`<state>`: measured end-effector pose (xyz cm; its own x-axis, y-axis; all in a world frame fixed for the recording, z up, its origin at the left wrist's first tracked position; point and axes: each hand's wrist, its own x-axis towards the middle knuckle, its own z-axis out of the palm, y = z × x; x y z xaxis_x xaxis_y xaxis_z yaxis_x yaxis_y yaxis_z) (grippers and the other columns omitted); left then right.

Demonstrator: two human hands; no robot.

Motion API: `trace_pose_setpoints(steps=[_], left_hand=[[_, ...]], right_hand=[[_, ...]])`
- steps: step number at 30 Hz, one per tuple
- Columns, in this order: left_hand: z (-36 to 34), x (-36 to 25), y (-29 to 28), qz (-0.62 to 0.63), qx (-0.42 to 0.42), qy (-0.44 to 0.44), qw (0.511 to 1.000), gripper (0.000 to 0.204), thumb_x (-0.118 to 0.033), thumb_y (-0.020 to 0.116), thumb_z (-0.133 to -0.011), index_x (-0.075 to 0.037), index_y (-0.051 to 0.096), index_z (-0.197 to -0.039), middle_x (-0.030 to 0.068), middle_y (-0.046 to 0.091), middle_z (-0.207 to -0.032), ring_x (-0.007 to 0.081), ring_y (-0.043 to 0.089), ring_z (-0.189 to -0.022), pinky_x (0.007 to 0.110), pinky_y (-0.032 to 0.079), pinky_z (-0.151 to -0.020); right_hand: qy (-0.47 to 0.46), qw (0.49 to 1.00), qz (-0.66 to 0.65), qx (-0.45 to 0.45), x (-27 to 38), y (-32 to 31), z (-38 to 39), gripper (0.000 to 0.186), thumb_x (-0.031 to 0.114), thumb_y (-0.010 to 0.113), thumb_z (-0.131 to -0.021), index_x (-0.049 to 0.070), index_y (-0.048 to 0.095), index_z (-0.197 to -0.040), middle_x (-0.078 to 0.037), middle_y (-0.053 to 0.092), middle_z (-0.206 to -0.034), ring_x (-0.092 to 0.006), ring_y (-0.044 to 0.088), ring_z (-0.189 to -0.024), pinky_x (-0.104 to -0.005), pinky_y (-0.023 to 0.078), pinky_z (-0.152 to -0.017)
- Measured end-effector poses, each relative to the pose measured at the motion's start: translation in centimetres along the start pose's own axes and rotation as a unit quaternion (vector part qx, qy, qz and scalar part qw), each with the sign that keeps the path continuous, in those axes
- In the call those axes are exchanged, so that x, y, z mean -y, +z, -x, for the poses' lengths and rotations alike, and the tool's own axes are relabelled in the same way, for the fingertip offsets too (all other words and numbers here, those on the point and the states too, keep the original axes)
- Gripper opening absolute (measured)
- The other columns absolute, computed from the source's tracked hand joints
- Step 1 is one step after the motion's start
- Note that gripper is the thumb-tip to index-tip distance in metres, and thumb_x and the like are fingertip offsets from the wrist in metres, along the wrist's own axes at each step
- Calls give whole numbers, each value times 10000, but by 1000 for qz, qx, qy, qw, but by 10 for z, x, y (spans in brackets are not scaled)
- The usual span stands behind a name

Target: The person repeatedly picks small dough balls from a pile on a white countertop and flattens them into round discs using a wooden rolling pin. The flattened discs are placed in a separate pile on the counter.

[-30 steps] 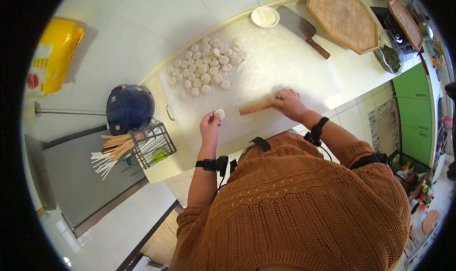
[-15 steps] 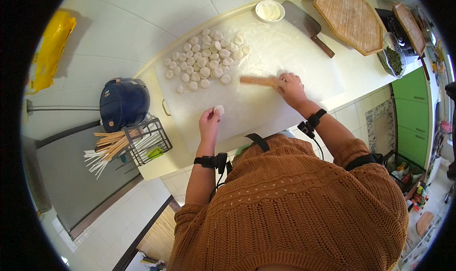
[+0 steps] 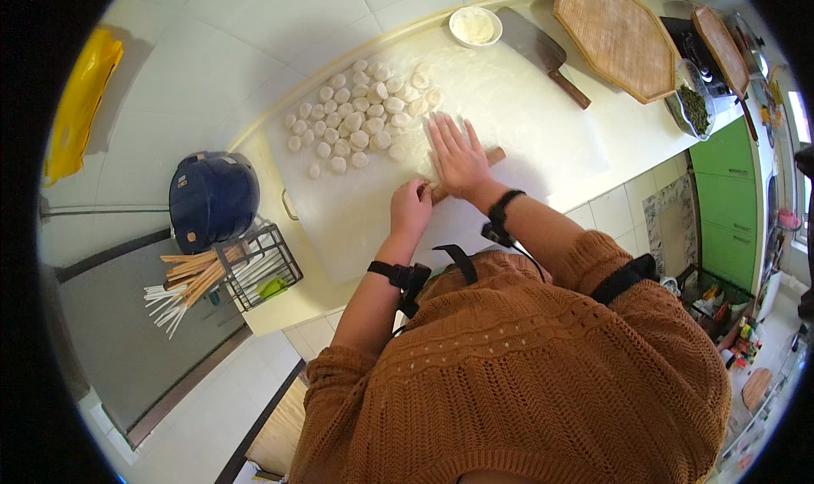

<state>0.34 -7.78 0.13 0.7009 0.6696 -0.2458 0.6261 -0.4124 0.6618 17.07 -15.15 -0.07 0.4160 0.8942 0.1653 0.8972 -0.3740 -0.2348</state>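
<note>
My right hand (image 3: 459, 162) lies flat across a wooden rolling pin (image 3: 496, 155), fingers stretched out and pointing away from me. One end of the pin sticks out to the right of that palm. Close by on the left, my left hand (image 3: 410, 208) pinches at the pin's other end, its fingers closed. The dough piece in its grip is mostly hidden by the fingers. Many small, flattened dough pieces (image 3: 359, 139) are spread just beyond and left of my hands. All this is on a floured, whitish mat (image 3: 339, 221).
At the back stand a white bowl (image 3: 475, 45) of white powder and a cleaver (image 3: 527, 41). Farther right are an octagonal woven tray (image 3: 615, 39) and a clear bowl (image 3: 676, 115) of chopped greens. A dark blue appliance (image 3: 214, 200) and a wire chopstick rack (image 3: 288, 255) sit left.
My left hand has moved right and up, taking its dough piece to the rolling pin. My right hand has moved left, released its grip on the pin and flattened over it.
</note>
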Motion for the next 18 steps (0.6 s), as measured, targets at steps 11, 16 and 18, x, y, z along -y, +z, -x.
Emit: trace_pose_setpoints(steps=[11, 16, 18], left_hand=[[-11, 15, -19, 58, 58, -53, 995, 195, -95, 761, -990, -10, 739, -1164, 204, 792, -1036, 366, 784, -932, 423, 620, -839], [-23, -6, -14, 57, 2, 20, 998, 261, -54, 713, -1007, -24, 599, -1239, 237, 776, -1080, 439, 762, -1039, 514, 600, -878], [-44, -9, -17, 48, 44, 47, 997, 245, -34, 696, -1003, -35, 594, -1225, 230, 771, -1068, 447, 749, -1012, 526, 589, -866]], right_hand=[[18, 994, -20, 105, -2, -21, 73, 722, 307, 524, -1069, -3, 352, -1697, -174, 379, -1762, -344, 296, -1660, -598, 136, -1350], [18, 998, -41, -35, 0, 10, -15, 670, 309, 506, -1084, 18, 398, -1678, -160, 424, -1738, -303, 341, -1642, -591, 179, -1347], [24, 997, -50, -47, 0, 12, -30, 667, 313, 501, -1089, 14, 399, -1677, -164, 421, -1739, -308, 338, -1642, -591, 177, -1348]])
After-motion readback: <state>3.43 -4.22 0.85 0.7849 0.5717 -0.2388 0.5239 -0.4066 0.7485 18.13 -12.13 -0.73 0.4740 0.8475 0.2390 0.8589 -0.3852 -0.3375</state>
